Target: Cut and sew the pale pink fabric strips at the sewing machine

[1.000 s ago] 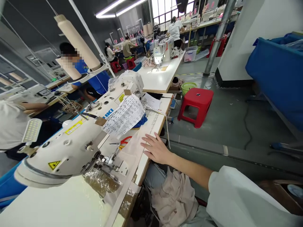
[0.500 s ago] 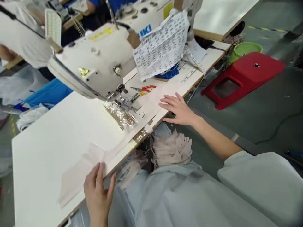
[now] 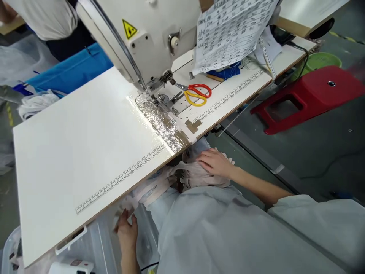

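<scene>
Below the front edge of the white sewing table [image 3: 71, 148], my right hand [image 3: 214, 163] rests with curled fingers on a bundle of pale beige fabric pieces [image 3: 196, 177] in my lap. My left hand [image 3: 127, 230] is lower left, under the table edge, pinching the end of a beige fabric strip [image 3: 145, 192] that hangs off the edge. The white sewing machine [image 3: 148, 34] stands at the back, its needle area above a patch of shiny tape [image 3: 162, 121].
Red and yellow scissors [image 3: 196, 93] lie right of the needle. A printed paper sheet [image 3: 230, 30] hangs on the machine. A red stool [image 3: 308, 95] and a green basket [image 3: 322, 60] stand on the floor at right. A clear plastic bin [image 3: 85, 247] sits under the table.
Both hands have left the table top and dropped below its front edge. The beige strip that lay on the table has been pulled off toward my lap. The view has tilted down.
</scene>
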`<act>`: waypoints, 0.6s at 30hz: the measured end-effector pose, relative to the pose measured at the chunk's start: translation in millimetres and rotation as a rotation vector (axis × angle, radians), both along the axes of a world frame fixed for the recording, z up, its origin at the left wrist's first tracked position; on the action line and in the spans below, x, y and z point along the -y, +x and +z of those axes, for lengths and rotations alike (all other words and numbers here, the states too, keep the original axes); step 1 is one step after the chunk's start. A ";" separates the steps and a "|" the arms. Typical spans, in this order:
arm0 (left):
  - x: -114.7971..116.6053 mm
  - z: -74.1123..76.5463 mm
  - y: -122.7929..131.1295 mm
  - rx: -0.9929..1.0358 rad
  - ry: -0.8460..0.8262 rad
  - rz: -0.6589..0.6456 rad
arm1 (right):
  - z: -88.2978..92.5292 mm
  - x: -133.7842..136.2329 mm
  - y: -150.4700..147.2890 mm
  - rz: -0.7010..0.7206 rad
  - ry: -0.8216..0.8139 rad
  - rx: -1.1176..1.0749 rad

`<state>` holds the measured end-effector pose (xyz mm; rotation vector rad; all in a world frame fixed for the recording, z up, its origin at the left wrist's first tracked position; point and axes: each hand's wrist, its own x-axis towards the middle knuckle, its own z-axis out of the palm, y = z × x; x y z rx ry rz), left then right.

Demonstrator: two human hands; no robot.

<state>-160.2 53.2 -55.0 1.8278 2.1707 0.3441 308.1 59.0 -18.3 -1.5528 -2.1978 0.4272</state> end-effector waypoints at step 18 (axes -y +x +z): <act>-33.6 29.2 279.0 0.255 -0.540 -0.908 | -14.5 33.2 -22.9 -0.050 -0.453 0.395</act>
